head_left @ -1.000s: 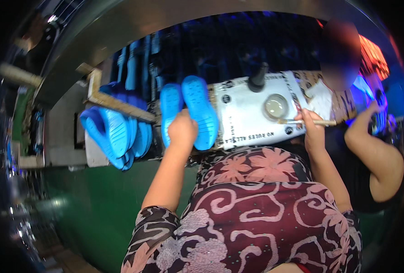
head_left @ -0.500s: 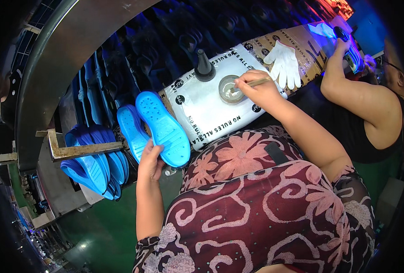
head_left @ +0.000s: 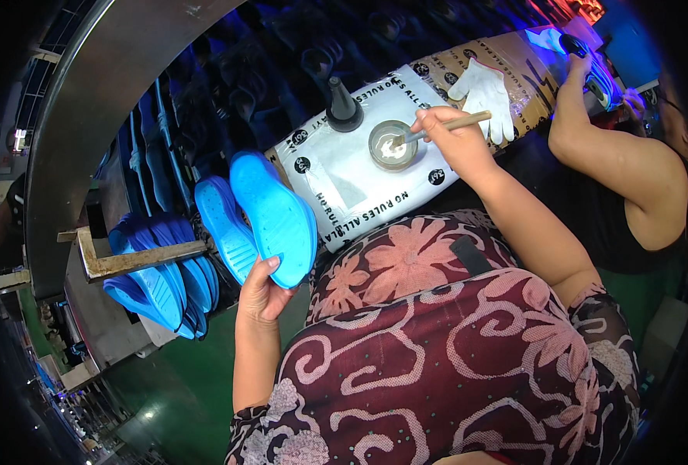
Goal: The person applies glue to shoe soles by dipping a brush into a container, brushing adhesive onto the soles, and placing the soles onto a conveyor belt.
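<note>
My left hand (head_left: 263, 294) grips the heel end of a blue shoe sole (head_left: 275, 221), thumb on its upper face and fingers underneath. Another blue sole (head_left: 226, 225) is right beside it on the left, partly overlapped. In my right hand (head_left: 460, 146) is a brush (head_left: 465, 122) with a wooden handle, pinched between thumb and fingers. The brush's lower end is inside a round clear cup (head_left: 382, 160) holding some white liquid. This cup stands on a white plastic-wrapped package (head_left: 367, 205) with black print.
Behind the cup stands a black cone-shaped bottle (head_left: 344, 108). A white glove (head_left: 485, 97) lies on brown taped cardboard (head_left: 526, 66). More blue soles (head_left: 154, 279) hang by a rusty metal bracket (head_left: 138, 260) at left. A co-worker's arm (head_left: 592, 139) is at right.
My right hand has shifted slightly right, and the brush handle now points more up and right. The held sole has tilted a little, and its face looks smoother.
</note>
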Tool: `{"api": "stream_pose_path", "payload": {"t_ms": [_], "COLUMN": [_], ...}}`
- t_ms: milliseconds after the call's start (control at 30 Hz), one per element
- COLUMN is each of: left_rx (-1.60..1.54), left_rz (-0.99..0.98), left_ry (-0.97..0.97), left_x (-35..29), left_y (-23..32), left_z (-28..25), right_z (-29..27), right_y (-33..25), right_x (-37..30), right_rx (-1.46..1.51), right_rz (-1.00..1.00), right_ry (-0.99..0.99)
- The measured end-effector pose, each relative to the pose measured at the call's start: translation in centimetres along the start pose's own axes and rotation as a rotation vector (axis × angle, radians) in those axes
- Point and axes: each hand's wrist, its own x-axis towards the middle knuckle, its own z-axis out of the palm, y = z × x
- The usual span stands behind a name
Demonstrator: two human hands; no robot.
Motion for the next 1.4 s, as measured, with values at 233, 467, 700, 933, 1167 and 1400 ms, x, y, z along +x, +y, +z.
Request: {"api": "stream_pose_path", "payload": {"t_ms": [233,467,700,933,1167,1400], "left_rx": [0.475,0.926,0.964,0.922,0.961,0.962], "left_rz": [0.428,0.964,1.113,1.048,1.089,1.104], "left_ry": [0.050,0.232,0.194,0.102,0.112,0.119], "left_x": [0.5,2.4,1.8,1.3,0.9,1.4], "left_y": [-1.2,-1.8,-1.8,-2.0,-1.8,-2.4], "left_z": [6.2,7.9,11.1,11.8,11.6,10.9], "right_z": [0.4,-0.6,0.9,2.8,3.1,3.4], "right_y": [1.3,-1.1,-8.3,-9.6,-9.0,-9.8], "right_x": [-0.3,-1.5,-4.7,-4.5,-4.6,-4.3], "right_rx": [-0.244,0.252,0.177,-0.104,-0.216,-0.183], "right_rz": [-0.127,0.010,-0.177,-0.712,-0.670,-0.707], "right_ry": [-0.026,0.082,-0.094,-0.185,-0.118,-0.122]}}
